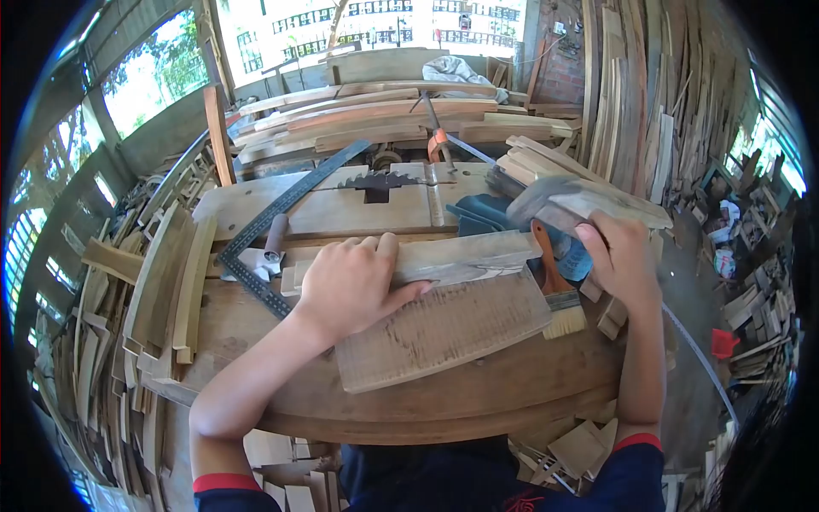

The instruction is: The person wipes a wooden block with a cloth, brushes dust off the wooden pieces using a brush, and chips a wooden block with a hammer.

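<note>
My left hand [354, 282] is wrapped over a long wooden block [465, 258], fingers on top and thumb along its near side. That block rests at the back edge of a flat wooden board [444, 328] on the workbench [281, 375]. My right hand [623, 256] grips a greyish, round-ended piece of wood [554, 205], raised to the right of the block and slightly blurred; the fingers are partly hidden. Between the hands lies a paintbrush [551, 264] with a wooden handle and pale bristles, beside a blue cloth [486, 213].
A metal framing square [281, 213] and a short cylinder [275, 235] lie to the left. Behind are a toothed blade [375, 181] and an orange clamp [438, 141]. Wood strips [162, 282] lean at the left; stacked planks [367, 115] fill the back. Offcuts cover the floor.
</note>
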{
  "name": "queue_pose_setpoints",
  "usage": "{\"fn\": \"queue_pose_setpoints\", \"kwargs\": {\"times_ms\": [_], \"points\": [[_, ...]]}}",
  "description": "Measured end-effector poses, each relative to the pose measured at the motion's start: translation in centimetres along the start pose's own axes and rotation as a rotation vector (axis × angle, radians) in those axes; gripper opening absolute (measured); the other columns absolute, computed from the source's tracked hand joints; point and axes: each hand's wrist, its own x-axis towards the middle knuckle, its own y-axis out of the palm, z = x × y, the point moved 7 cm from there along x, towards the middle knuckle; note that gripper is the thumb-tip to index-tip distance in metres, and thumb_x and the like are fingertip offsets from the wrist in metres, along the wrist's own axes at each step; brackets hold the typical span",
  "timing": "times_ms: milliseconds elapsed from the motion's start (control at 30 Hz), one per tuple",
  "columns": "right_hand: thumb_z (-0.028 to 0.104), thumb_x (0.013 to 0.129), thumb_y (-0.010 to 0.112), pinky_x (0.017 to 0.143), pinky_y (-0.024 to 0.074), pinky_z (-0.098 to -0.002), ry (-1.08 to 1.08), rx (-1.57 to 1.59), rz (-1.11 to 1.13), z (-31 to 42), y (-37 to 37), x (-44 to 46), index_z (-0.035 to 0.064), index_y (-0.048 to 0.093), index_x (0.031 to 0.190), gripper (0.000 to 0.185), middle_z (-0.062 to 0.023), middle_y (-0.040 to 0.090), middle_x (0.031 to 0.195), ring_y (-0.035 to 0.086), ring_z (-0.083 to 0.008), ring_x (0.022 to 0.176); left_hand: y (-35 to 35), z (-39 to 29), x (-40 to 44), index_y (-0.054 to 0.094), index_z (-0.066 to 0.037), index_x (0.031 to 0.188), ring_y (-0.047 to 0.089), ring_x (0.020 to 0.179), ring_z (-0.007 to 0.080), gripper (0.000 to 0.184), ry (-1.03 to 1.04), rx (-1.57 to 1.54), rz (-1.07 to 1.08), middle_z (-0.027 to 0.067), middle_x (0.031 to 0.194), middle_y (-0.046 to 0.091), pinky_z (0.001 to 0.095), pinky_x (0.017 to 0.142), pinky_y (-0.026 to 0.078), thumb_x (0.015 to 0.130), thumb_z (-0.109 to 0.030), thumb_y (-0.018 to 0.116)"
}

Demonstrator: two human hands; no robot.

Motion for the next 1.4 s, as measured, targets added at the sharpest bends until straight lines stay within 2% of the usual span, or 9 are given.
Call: {"fn": "queue_pose_setpoints", "kwargs": {"times_ms": [67, 200, 300, 333, 600, 733, 833, 967, 1400], "points": [[0.042, 0.098, 0.065, 0.059, 0.0462, -0.0456, -0.121, 0.040, -0.035, 0.7, 1.1, 0.1, 0.0029, 0.066, 0.077, 0.044, -0.0191, 0.059, 0.064, 0.061, -0.0399, 0.061, -0.1, 0.0, 0.0, 0.058, 0.000, 0.092, 0.071, 0.069, 0.0377, 0.066, -0.001, -0.002, 0.010, 0.0183, 0.068, 0.066, 0.0452, 0.066, 0.057, 0.091, -0.065, 0.064], [0.036, 0.097, 0.065, 0.062, 0.0449, -0.0471, 0.008, -0.147, 0.129, 1.3, -0.4, -0.1, 0.0024, 0.065, 0.082, 0.037, -0.0202, 0.059, 0.068, 0.061, -0.0415, 0.067, 0.0, -0.3, -0.1, 0.058, 0.000, 0.091, 0.071, 0.072, 0.0361, 0.066, 0.075, 0.037, -0.071, 0.0180, 0.073, 0.067, 0.0440, 0.068, 0.057, 0.092, -0.065, 0.063], [0.040, 0.094, 0.069, 0.061, 0.0445, -0.0469, -0.061, 0.079, -0.051, 2.1, 0.4, -0.1, 0.0028, 0.063, 0.079, 0.040, -0.0197, 0.058, 0.067, 0.060, -0.0417, 0.066, 0.0, -0.7, -0.4, 0.058, 0.000, 0.091, 0.072, 0.076, 0.0348, 0.065, 0.090, 0.045, -0.114, 0.0180, 0.077, 0.068, 0.0428, 0.069, 0.057, 0.092, -0.065, 0.062], [0.038, 0.094, 0.069, 0.060, 0.0442, -0.0476, -0.015, 0.070, 0.109, 2.3, 1.9, -0.2, 0.0024, 0.061, 0.078, 0.040, -0.0196, 0.056, 0.065, 0.058, -0.0423, 0.064, 0.0, -0.9, -0.3, 0.058, 0.001, 0.091, 0.072, 0.077, 0.0344, 0.065, 0.092, 0.055, -0.103, 0.0178, 0.078, 0.068, 0.0425, 0.070, 0.057, 0.093, -0.065, 0.062], [0.043, 0.095, 0.070, 0.055, 0.0470, -0.0457, -0.151, -0.230, 0.106, 4.1, 3.2, -0.3, 0.0051, 0.064, 0.077, 0.042, -0.0147, 0.059, 0.060, 0.062, -0.0365, 0.059, 0.4, -1.3, -0.3, 0.058, 0.000, 0.088, 0.072, 0.078, 0.0333, 0.065, 0.093, 0.063, -0.101, 0.0158, 0.077, 0.067, 0.0413, 0.073, 0.057, 0.094, -0.065, 0.059], [0.044, 0.096, 0.068, 0.052, 0.0468, -0.0434, -0.193, -0.264, -0.166, 4.6, 0.5, 0.3, 0.0056, 0.059, 0.072, 0.046, -0.0129, 0.057, 0.056, 0.059, -0.0344, 0.053, 0.3, -1.3, 0.0, 0.058, 0.000, 0.086, 0.071, 0.078, 0.0335, 0.066, 0.095, 0.080, -0.088, 0.0157, 0.077, 0.067, 0.0408, 0.073, 0.057, 0.094, -0.066, 0.059], [0.044, 0.096, 0.068, 0.051, 0.0462, -0.0432, -0.196, -0.243, 0.037, 4.7, 2.8, 0.1, 0.0056, 0.058, 0.072, 0.047, -0.0134, 0.057, 0.056, 0.059, -0.0348, 0.052, 0.4, -1.4, -0.2, 0.058, -0.001, 0.086, 0.072, 0.078, 0.0329, 0.066, 0.091, 0.077, -0.099, 0.0154, 0.077, 0.066, 0.0409, 0.072, 0.057, 0.094, -0.066, 0.058], [0.047, 0.096, 0.068, 0.047, 0.0443, -0.0423, -0.251, -0.209, -0.157, 5.1, 0.6, 0.5, 0.0077, 0.058, 0.071, 0.048, -0.0113, 0.054, 0.052, 0.056, -0.0330, 0.046, 0.4, -1.3, -0.1, 0.058, -0.001, 0.086, 0.072, 0.077, 0.0324, 0.067, 0.096, 0.080, -0.105, 0.0152, 0.076, 0.066, 0.0412, 0.071, 0.057, 0.094, -0.067, 0.058], [0.043, 0.098, 0.068, 0.043, 0.0452, -0.0414, -0.202, -0.252, -0.098, 7.9, 2.3, -0.2, 0.0089, 0.059, 0.070, 0.045, -0.0110, 0.055, 0.050, 0.060, -0.0322, 0.045, 0.4, -1.3, 0.0, 0.060, -0.001, 0.090, 0.072, 0.078, 0.0317, 0.066, 0.088, 0.091, -0.115, 0.0153, 0.080, 0.067, 0.0409, 0.071, 0.057, 0.095, -0.067, 0.056]]}}
